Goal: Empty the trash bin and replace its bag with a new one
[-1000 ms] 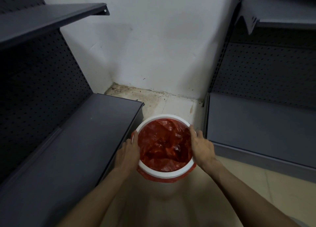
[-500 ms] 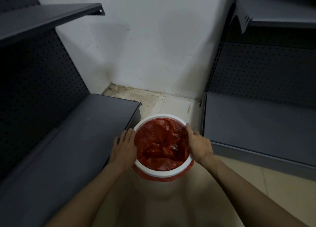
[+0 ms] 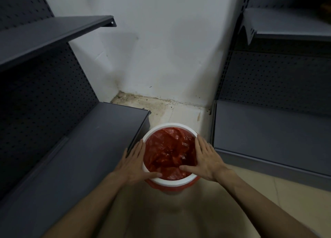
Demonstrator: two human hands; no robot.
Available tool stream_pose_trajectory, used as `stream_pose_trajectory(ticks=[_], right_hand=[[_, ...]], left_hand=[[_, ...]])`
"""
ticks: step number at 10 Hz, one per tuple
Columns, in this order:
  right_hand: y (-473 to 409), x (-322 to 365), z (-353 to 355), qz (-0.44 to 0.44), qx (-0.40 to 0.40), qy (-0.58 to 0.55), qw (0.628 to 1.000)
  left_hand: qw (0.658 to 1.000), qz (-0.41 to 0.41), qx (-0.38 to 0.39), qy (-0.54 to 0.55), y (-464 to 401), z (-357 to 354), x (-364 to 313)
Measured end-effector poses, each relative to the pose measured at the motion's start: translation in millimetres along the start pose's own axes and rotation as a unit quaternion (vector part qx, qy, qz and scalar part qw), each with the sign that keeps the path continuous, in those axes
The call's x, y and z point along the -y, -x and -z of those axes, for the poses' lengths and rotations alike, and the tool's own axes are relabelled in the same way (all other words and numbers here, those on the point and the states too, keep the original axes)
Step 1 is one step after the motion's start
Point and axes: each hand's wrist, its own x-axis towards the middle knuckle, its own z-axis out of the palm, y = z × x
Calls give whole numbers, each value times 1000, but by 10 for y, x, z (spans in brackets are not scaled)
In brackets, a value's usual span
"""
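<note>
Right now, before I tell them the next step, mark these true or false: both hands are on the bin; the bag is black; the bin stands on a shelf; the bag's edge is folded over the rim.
1. Both hands are on the bin: true. The left hand and right hand lie flat on the white bin rim.
2. The bag is black: false. The bag is red.
3. The bin stands on a shelf: false. It sits on the floor between two shelf units.
4. Bag edge folded over the rim: true, visible at the near side.
</note>
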Motion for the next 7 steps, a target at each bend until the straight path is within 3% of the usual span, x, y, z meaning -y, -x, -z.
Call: stream_pose_trajectory(ticks=[3, 5, 6, 7], right_hand=[[26, -122, -127, 29, -10, -2, 1000], [37, -55, 35, 22, 23, 51, 998], [62, -18, 212, 13, 13, 46, 999], [129, 3, 414, 14, -31, 50, 998]], left_hand=[[1000, -13, -22, -3, 15, -107, 52], [999, 0, 7, -33, 40, 63, -42], [1000, -4, -7, -29, 68, 218, -77], [997, -17, -70, 0, 143, 396, -135]])
